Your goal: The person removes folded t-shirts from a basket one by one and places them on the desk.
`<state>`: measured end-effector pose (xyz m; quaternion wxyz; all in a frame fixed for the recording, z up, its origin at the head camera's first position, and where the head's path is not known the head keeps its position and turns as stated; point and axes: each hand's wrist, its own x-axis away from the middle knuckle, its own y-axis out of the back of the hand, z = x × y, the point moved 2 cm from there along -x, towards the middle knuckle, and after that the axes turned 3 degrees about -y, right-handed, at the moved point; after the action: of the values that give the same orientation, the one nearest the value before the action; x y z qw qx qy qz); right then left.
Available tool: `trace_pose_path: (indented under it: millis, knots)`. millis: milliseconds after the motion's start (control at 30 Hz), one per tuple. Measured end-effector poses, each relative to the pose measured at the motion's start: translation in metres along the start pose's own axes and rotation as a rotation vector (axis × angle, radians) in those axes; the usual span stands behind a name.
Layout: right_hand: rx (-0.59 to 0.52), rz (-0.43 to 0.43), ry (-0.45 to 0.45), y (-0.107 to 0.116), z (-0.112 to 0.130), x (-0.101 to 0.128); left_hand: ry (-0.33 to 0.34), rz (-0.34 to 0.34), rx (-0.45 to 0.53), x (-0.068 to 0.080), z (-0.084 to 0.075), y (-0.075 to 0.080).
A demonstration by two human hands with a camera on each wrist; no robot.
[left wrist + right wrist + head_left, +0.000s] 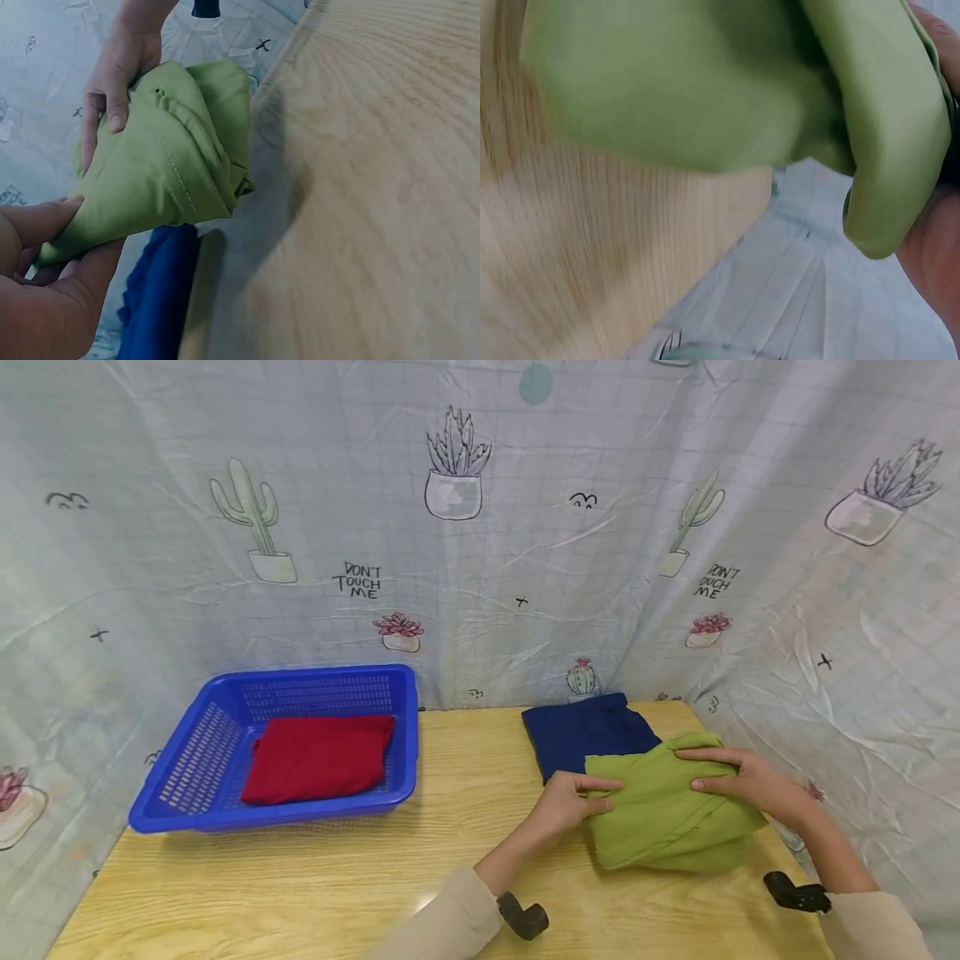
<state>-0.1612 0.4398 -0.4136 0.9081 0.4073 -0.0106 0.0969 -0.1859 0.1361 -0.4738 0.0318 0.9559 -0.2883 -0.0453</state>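
Both hands' fingers grasp a folded green cloth [663, 814], left hand [566, 803] and right hand [750, 781] at opposite ends, overlapping a navy cloth [585, 735].

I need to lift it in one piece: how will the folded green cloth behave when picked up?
The green cloth looks soft and creased, so probably floppy. Its loose folds may fall open unless the left hand and right hand support both ends.

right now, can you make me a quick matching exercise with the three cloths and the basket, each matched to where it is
Things:
1. red cloth
2. green cloth
3. navy cloth
4. blue basket

Places:
A. on the left part of the table
B. partly under another cloth
C. inside the basket
D. held in both hands

Pairs: 1-C, 2-D, 3-B, 4-A
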Motion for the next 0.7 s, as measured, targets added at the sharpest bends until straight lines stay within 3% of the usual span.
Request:
trace_pose_path:
  millis: [167,333,500,700]
  knots:
    - [0.130,-0.001,-0.029,0.010,-0.019,0.000,0.046,-0.010,-0.015,-0.010,0.011,-0.022]
    - [0.214,0.004,-0.025,0.011,-0.035,-0.006,0.123,-0.031,0.076,-0.023,0.030,-0.039]
    - [0.233,0.003,-0.044,0.008,-0.062,-0.012,0.165,-0.048,0.157,-0.033,0.042,-0.055]
    - [0.214,0.002,-0.052,-0.003,-0.092,-0.017,0.252,-0.077,0.231,-0.038,0.042,-0.065]
